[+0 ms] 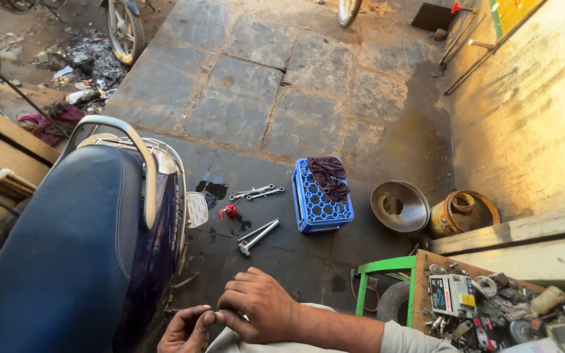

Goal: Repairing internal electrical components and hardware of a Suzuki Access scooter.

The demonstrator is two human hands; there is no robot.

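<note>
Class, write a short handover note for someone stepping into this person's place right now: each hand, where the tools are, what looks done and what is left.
Left hand: low beside the blue scooter seat, fingertips meeting the right hand; anything pinched there is too small to tell.
Right hand: curled over the left, holding no tool.
Tools: two spanners, a socket wrench and a small red part lie on the oil-stained floor, beyond both hands.
Blue crate stands upside down with a dark rag on top; metal bowl sits to its right.
Done: tools laid out. Left: cannot be judged; no tool is in hand.
</note>
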